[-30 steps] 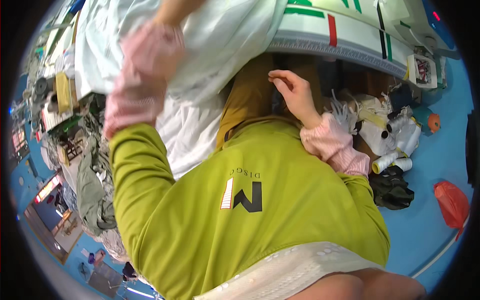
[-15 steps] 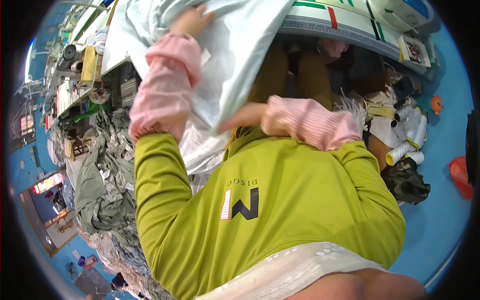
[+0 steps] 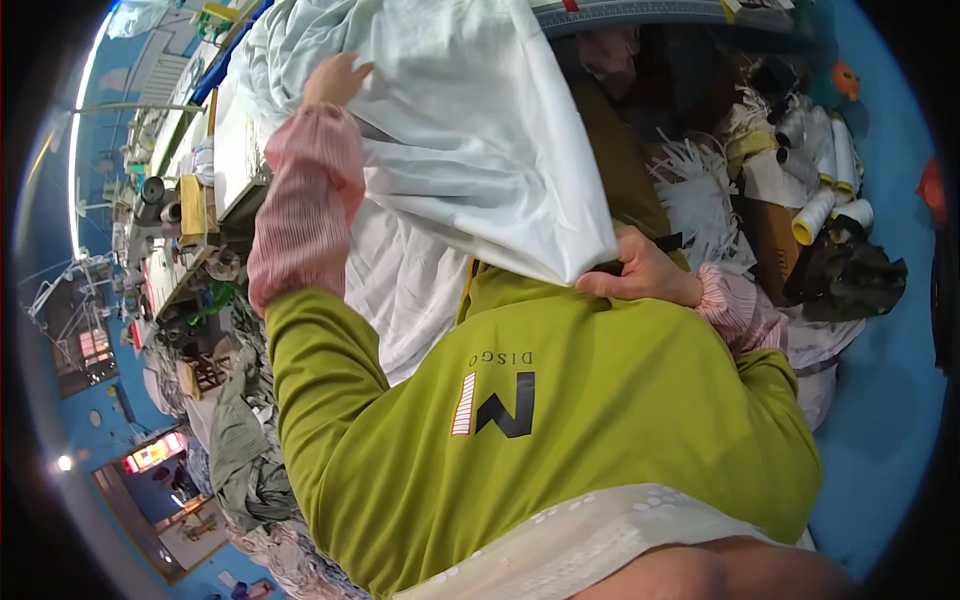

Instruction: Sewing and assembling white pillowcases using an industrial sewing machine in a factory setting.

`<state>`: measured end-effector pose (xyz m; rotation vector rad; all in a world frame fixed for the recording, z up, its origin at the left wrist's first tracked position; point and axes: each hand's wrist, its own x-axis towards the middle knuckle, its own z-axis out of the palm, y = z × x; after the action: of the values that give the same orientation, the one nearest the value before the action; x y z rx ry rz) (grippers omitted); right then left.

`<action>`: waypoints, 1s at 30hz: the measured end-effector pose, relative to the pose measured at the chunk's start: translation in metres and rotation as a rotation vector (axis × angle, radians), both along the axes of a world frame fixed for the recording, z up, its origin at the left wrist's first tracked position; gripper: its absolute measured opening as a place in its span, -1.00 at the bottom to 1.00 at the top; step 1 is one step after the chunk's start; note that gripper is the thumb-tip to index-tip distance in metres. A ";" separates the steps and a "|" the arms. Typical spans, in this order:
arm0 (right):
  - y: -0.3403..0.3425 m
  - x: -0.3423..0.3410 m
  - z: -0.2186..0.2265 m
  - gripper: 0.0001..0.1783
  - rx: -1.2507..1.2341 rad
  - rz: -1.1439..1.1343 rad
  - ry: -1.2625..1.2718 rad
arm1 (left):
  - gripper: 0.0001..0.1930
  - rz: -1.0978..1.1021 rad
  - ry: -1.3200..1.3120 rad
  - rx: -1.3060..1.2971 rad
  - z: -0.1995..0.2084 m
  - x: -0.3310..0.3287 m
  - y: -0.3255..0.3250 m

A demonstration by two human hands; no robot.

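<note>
A large pale, whitish cloth [image 3: 470, 140] spreads from the table across my lap, its near corner drawn out to the right. My right hand [image 3: 645, 270] pinches that corner between thumb and fingers, close to my waist. On the bunched upper left part of the cloth lies my left hand [image 3: 335, 82], fingers apart and gripping nothing that I can see. Pink ribbed sleeve covers [image 3: 308, 195] are on both forearms. More white cloth [image 3: 400, 285] hangs in folds below, beside my left arm.
A heap of grey-green garments [image 3: 240, 440] lies at the left. Thread cones [image 3: 812, 215], a dark bag [image 3: 850, 270] and white fabric strips [image 3: 695, 200] sit at the right. A ruler strip [image 3: 640, 14] runs along the table edge.
My right hand has moved right, pulling the cloth's corner with it over my lap. My left hand has shifted slightly left and down in the view, still at the cloth.
</note>
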<state>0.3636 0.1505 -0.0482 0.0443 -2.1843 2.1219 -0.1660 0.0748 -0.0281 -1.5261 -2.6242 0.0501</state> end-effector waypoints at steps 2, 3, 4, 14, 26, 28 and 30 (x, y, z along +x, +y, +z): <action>-0.001 -0.008 0.008 -0.74 0.123 -0.100 0.129 | -0.67 -0.396 -0.274 0.323 0.031 0.126 0.034; -0.002 -0.011 0.013 -0.74 0.246 -0.161 0.261 | -0.74 -0.316 -0.728 0.157 0.063 0.194 0.034; -0.007 -0.017 0.023 -0.74 0.240 -0.132 0.278 | -0.74 -1.020 -0.512 0.312 0.063 0.218 0.017; -0.018 -0.057 0.100 -0.79 0.347 -0.098 0.674 | -0.75 -1.205 -0.537 0.118 0.172 0.281 -0.050; 0.055 -0.146 0.124 -0.76 0.814 -0.462 0.836 | -0.73 -1.016 -0.491 0.327 0.194 0.258 -0.077; 0.056 -0.150 0.128 -0.75 0.761 -0.434 0.895 | -0.74 -1.039 -0.492 0.309 0.195 0.258 -0.073; 0.056 -0.151 0.129 -0.72 1.379 -0.512 0.942 | -0.75 -1.079 -0.515 0.325 0.194 0.258 -0.070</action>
<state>0.2122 0.2062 0.0807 0.4035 -2.1147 -0.0081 0.0921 0.0048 0.1662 -2.7870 -1.5384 -0.8807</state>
